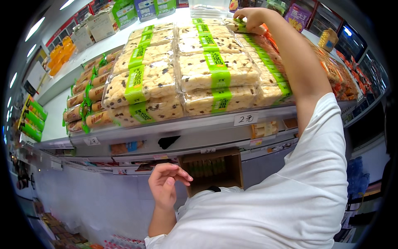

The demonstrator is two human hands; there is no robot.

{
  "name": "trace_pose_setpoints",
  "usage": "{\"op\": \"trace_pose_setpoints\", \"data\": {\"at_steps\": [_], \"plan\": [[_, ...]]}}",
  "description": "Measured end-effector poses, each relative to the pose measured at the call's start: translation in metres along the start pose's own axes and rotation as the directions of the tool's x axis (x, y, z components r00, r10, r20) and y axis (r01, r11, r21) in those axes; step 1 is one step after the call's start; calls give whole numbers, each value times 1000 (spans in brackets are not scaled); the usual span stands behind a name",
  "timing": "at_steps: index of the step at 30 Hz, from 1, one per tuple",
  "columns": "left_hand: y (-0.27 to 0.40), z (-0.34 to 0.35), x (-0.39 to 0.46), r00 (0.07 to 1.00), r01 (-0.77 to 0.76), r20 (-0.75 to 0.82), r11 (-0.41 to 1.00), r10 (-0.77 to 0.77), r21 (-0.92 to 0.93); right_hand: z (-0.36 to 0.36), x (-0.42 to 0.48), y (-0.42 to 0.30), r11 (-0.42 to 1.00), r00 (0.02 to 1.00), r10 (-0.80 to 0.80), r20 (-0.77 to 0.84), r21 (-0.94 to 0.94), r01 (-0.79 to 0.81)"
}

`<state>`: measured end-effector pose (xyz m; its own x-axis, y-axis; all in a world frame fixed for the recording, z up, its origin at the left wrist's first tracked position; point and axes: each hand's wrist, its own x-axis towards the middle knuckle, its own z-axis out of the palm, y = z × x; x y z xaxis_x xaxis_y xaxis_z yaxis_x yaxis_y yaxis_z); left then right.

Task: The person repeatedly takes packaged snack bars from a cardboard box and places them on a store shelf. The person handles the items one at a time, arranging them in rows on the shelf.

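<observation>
My right hand [253, 19] reaches to the back of the upper shelf. Its bent fingers grip a clear-wrapped sachima pack with a green label band [231, 24] at the end of a row. Closer to me, two stacked rows of sachima packs [217, 67] with dark raisin-like bits lie flat, layered on each other. Beside them on the right runs a narrower row of packs [259, 56] standing on edge, partly behind my right arm. Low before my body, my left hand [168, 183] hovers with loosely curled fingers and nothing in it.
An open cardboard box [211, 186] holding several green-banded packs sits below the shelf, against my shirt. Wrapped rolls [96, 88] are stacked on the left. Handwritten price cards [246, 119] line the shelf edge. Orange-labelled packs [331, 70] lie right of my arm.
</observation>
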<state>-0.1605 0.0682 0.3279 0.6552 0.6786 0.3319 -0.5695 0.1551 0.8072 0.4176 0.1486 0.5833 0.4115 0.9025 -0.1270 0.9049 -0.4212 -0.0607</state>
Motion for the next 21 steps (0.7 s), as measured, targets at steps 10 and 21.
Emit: {"op": "trace_pose_setpoints", "data": {"at_steps": [10, 21], "plan": [[-8, 20, 12, 984, 113, 143, 993, -108, -25, -69, -152, -97, 952, 916, -172, -362, -300, 60], [-22, 9, -27, 973, 229, -24, 968, -228, 104, 272, -318, -195, 922, 875, -357, 328, 272, 274]]}}
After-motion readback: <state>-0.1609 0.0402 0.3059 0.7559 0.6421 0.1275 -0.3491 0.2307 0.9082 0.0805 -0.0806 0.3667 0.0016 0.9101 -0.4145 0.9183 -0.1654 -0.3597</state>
